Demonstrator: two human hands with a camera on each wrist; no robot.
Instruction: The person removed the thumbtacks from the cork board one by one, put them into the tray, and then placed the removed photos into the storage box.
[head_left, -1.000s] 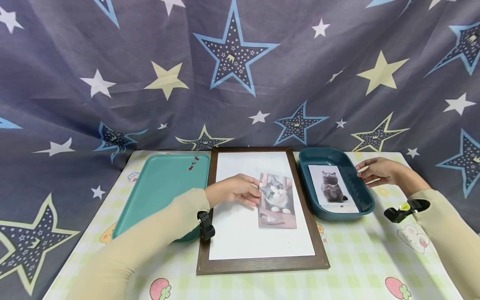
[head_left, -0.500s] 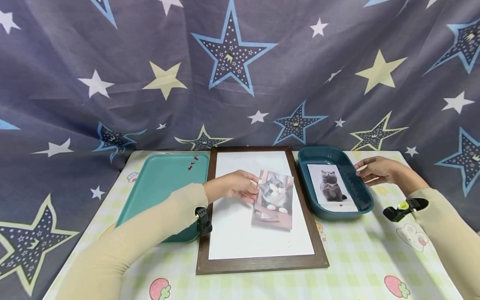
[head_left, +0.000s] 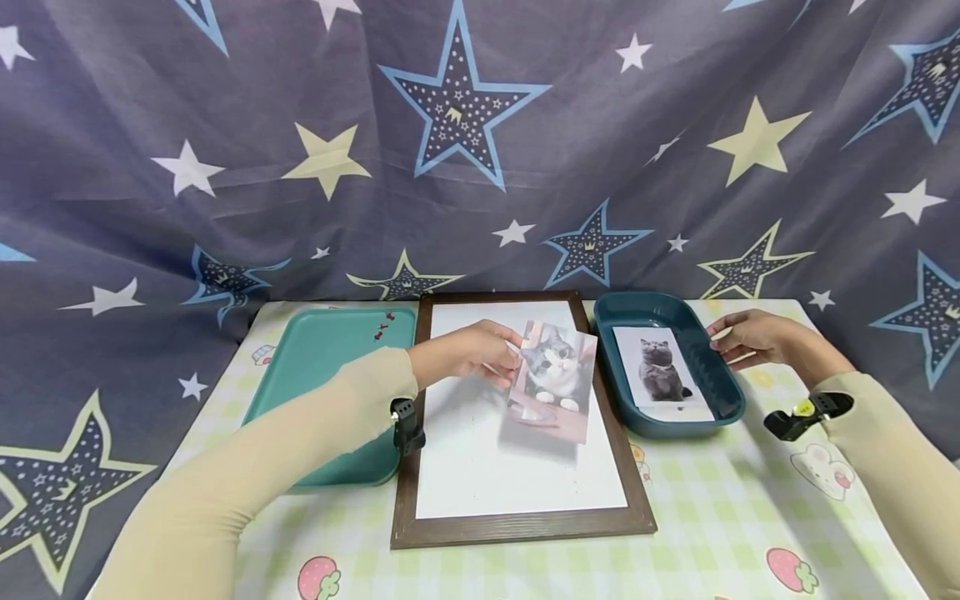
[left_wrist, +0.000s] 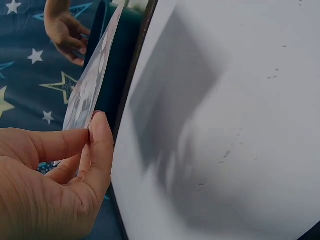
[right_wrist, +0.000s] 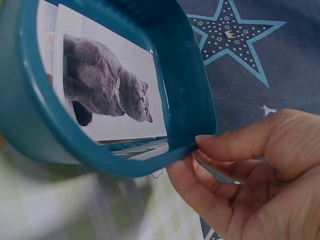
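My left hand (head_left: 480, 354) pinches the left edge of a cat photo (head_left: 557, 379) between thumb and fingers. The photo, a grey-and-white cat on pink, hangs tilted above the white board (head_left: 480, 475) and casts a shadow on it. In the left wrist view, the photo (left_wrist: 92, 85) is seen nearly edge-on, with the left hand (left_wrist: 65, 175) at its edge. My right hand (head_left: 757, 339) grips the right rim of a dark teal basin (head_left: 723, 387); the right wrist view shows thumb and fingers (right_wrist: 187, 187) on that rim. A grey cat photo (right_wrist: 110, 85) lies inside the basin.
A brown wooden frame (head_left: 525, 533) borders the board. To its left lies a green tray (head_left: 330, 358), partly behind the left sleeve, with several red push pins (head_left: 382, 327) near its top right corner. Everything rests on a checkered tablecloth (head_left: 712, 517) before a star-patterned curtain (head_left: 247, 167).
The left hand has raised the cat photo off the board, and the photo has tilted. Its shadow has spread out from under it. The right hand keeps its grip on the basin.
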